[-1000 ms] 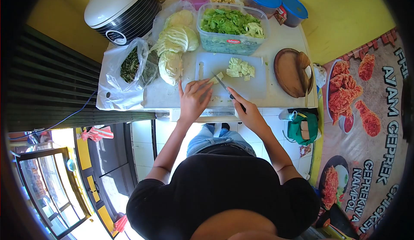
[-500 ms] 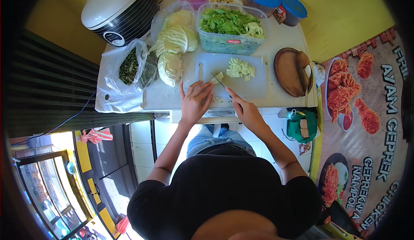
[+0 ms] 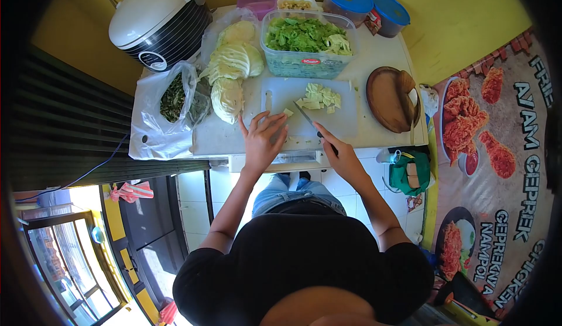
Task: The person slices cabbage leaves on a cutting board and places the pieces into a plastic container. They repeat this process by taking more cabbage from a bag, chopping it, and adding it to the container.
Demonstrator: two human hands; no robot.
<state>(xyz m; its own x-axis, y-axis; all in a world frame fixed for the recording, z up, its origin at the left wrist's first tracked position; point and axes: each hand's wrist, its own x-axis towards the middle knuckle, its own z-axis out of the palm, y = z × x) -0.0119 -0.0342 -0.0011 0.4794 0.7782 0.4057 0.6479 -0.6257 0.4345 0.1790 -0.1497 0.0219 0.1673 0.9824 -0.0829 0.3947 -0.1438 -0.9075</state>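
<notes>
Cabbage pieces (image 3: 322, 97): little pile on the cutting board (image 3: 345, 124), up by its far edge and a bit right of middle. Board's near the middle of the table's (image 3: 366, 56) near edge.
Loose bit (image 3: 288, 113): one small piece on its own, left of the pile, right by the left hand's fingertips. Can't tell if they're actually touching.
Left hand (image 3: 263, 141): fingers fanned out pretty wide, thumb sticking out, over the board's near left corner. Doesn't look like it's gripping anything.
Right hand (image 3: 341, 156): fingers wrapped round the handle of the knife (image 3: 305, 114), just off the board's near edge.
Blade: slanted between the loose bit and the pile, tip by the pile's left end. Can't tell if it's resting or hovering.
Uncut cabbage (image 3: 227, 99): off the board's left edge, running back toward the table's far edge.
Step in hand: chopping into small squares, I'd say, with this strip pretty much done.
Next move: imo it calls for getting that stray over to the pile, fingertips clear of the blade.
</notes>
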